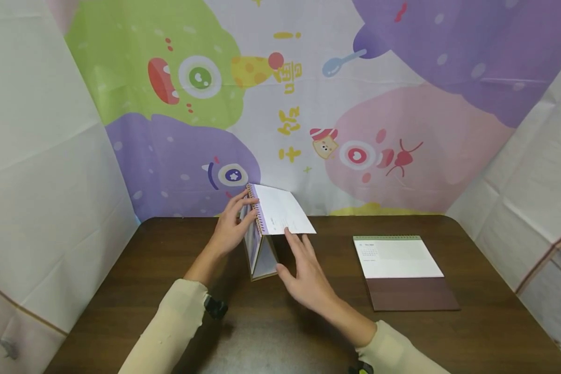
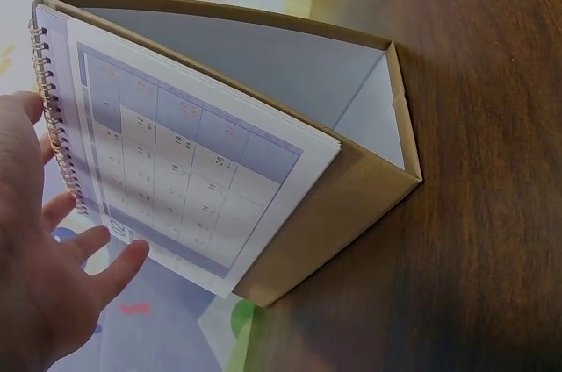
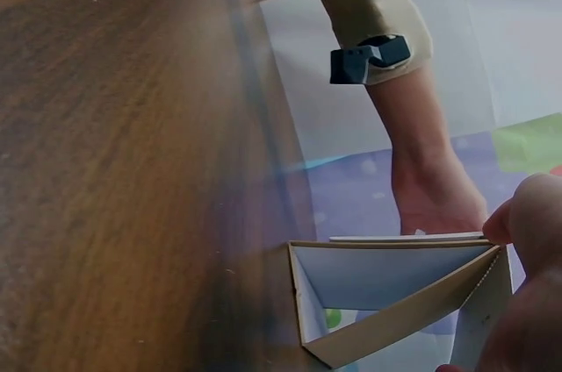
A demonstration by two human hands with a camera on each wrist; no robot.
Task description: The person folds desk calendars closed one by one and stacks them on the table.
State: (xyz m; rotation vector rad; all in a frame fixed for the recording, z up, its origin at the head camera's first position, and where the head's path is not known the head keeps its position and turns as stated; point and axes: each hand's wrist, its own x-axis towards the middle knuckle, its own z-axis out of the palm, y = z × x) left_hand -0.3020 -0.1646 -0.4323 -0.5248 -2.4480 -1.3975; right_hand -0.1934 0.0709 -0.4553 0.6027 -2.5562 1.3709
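A spiral-bound desk calendar (image 2: 202,153) stands on its triangular cardboard stand (image 1: 264,259), the stand's hollow side facing me. My left hand (image 1: 231,226) touches the spiral binding at the top left, its fingers spread along the coils, as the left wrist view also shows. On the other side, a white page (image 1: 280,210) slopes out from the binding. My right hand (image 1: 306,270) has its extended fingers at that page's lower edge, the thumb held apart near the stand. In the right wrist view the page is partly hidden behind the right hand (image 3: 536,249).
To the right lies a second desk calendar (image 1: 402,259) with a green binding strip and a brown base. All stands on a dark wooden table (image 1: 168,244). Behind hangs a cartoon-printed cloth (image 1: 285,104); white fabric walls (image 1: 42,130) flank the table.
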